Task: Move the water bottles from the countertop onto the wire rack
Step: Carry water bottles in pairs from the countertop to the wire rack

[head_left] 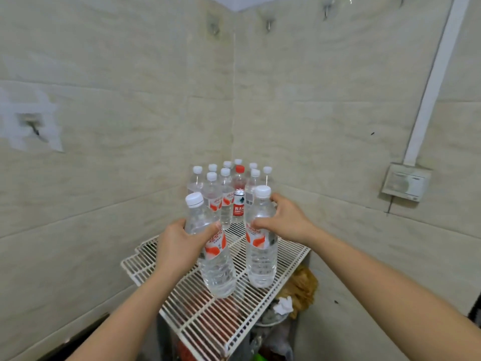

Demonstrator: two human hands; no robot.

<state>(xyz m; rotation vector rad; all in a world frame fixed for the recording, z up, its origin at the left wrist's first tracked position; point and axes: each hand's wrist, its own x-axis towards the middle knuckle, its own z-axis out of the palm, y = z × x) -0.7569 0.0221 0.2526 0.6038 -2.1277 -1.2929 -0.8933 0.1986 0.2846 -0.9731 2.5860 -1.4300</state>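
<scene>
My left hand [179, 246] grips a clear water bottle [217, 272] with a white cap and red-and-white label, tilted with its base just above the white wire rack [208, 316]. My right hand [286, 220] grips a second, upright bottle [261, 259] by its shoulder; its base is at the rack's surface. Behind them, in the corner of the rack, stand several more white-capped bottles [216, 196] and one red-capped bottle [239, 196] with a red label. The countertop is out of view.
Tiled walls meet in a corner right behind the rack. A wall socket box [404, 183] with a white conduit is at the right. Under the rack lie an orange bag [302, 287], crumpled paper and other clutter. Metal hooks are fixed high on the wall.
</scene>
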